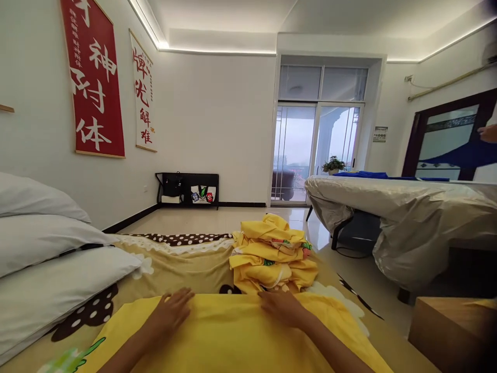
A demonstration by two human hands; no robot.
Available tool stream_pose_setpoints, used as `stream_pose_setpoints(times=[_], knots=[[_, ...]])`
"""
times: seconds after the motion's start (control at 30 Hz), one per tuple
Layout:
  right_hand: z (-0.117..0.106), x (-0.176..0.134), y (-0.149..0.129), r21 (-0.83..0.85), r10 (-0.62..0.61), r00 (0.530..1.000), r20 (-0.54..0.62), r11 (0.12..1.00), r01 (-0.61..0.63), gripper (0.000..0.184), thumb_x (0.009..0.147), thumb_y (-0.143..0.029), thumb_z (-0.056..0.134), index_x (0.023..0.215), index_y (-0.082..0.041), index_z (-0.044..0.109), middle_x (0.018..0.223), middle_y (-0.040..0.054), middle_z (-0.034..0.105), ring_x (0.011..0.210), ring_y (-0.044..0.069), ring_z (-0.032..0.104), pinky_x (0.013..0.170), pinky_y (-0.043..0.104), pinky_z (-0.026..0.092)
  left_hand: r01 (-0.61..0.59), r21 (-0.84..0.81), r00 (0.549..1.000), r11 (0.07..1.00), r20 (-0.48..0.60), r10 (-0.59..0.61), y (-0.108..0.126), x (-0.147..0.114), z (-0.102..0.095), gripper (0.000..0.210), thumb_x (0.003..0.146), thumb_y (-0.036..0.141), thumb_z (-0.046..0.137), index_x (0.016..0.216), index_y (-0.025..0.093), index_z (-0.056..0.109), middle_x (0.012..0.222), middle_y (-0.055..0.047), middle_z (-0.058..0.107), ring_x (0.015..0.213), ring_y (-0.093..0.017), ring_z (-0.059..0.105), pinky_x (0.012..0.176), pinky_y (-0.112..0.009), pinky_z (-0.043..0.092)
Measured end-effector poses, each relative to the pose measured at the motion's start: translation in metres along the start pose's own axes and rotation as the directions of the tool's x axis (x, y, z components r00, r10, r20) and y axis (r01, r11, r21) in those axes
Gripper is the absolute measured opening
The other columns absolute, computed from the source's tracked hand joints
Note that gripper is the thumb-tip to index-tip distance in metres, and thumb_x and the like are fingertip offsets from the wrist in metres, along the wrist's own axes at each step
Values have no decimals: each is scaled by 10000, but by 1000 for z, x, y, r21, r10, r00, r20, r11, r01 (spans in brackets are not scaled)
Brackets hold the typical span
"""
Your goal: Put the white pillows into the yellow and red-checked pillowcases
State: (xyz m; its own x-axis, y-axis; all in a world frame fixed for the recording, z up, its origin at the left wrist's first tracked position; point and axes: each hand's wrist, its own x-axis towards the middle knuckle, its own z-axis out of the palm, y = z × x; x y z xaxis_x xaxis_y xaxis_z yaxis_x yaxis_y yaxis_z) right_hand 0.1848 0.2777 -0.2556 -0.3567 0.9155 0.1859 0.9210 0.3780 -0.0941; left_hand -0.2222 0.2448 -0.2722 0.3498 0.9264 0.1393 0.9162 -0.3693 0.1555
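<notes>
A yellow cloth (225,336) with a green print near its left corner lies spread over the bed in front of me. Its far edge runs nearly straight between my hands. My left hand (171,311) is on that edge at the left, fingers bent over the fabric. Farther right, my right hand (283,308) grips the same edge with its fingers curled; the thumb is hidden. Just beyond my right hand sits a rumpled stack of folded yellow cloths (274,254) with red and green prints.
White pillows (58,243) are piled at the left on the patterned bedspread (186,264). A plastic-covered table (388,197) stands at the right, near a wooden box (450,326). Another person's hand (488,133) shows at the right edge by blue cloth. A black rack (188,181) stands along the wall.
</notes>
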Motion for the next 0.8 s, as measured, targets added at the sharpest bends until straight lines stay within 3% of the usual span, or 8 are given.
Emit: stream_pose_setpoints(times=[0.1, 0.3, 0.43, 0.6, 0.73, 0.8], knots=[[13, 31, -32, -26, 22, 998, 54, 999, -21, 465, 892, -532, 395, 1254, -301, 574, 1256, 112, 599, 1072, 360, 572, 873, 517, 416, 27, -79, 991, 996, 130, -17, 7, -16, 8, 564, 948, 582, 235, 1460, 352, 291, 1553, -16, 227, 1432, -248, 219, 1147, -528, 195], [24, 89, -41, -46, 113, 992, 61, 993, -110, 428, 912, -457, 445, 1277, -258, 548, 1241, 134, 602, 1117, 359, 554, 874, 558, 417, 84, -71, 995, 994, 66, -79, -4, -25, 19, 541, 953, 568, 255, 1455, 367, 277, 1553, -9, 207, 1436, -225, 205, 1163, -509, 173], [40, 108, -49, -52, 139, 990, 27, 989, -137, 435, 951, -410, 389, 1348, -254, 476, 1275, 134, 574, 1165, 332, 524, 961, 582, 349, 75, -73, 996, 995, 47, -71, -8, -21, 23, 526, 955, 565, 261, 1451, 392, 267, 1550, 11, 221, 1431, -219, 223, 1157, -498, 205], [53, 86, -53, -53, 98, 995, 21, 994, -97, 496, 960, -354, 315, 1443, -258, 365, 1455, 170, 401, 1320, 375, 365, 1047, 605, 213, 57, -52, 998, 997, 4, -57, -13, -22, 28, 500, 958, 540, 288, 1441, 407, 287, 1540, 20, 256, 1418, -217, 262, 1145, -473, 246], [30, 35, -9, -13, -28, 987, 156, 999, 31, 507, 942, -471, 315, 1430, -350, 380, 1508, 23, 360, 1391, 255, 293, 1104, 470, 233, 73, -73, 997, 995, 30, -71, -13, -23, 28, 513, 954, 550, 263, 1443, 397, 295, 1548, 17, 239, 1428, -205, 233, 1151, -479, 213], [9, 3, 22, -21, 8, 980, 199, 1000, -4, 539, 930, -469, 290, 1435, -306, 386, 1494, 34, 379, 1382, 224, 320, 1103, 442, 258, 76, -71, 996, 995, 48, -73, -7, -22, 24, 517, 956, 531, 256, 1450, 381, 292, 1553, 9, 228, 1434, -192, 214, 1154, -471, 195]])
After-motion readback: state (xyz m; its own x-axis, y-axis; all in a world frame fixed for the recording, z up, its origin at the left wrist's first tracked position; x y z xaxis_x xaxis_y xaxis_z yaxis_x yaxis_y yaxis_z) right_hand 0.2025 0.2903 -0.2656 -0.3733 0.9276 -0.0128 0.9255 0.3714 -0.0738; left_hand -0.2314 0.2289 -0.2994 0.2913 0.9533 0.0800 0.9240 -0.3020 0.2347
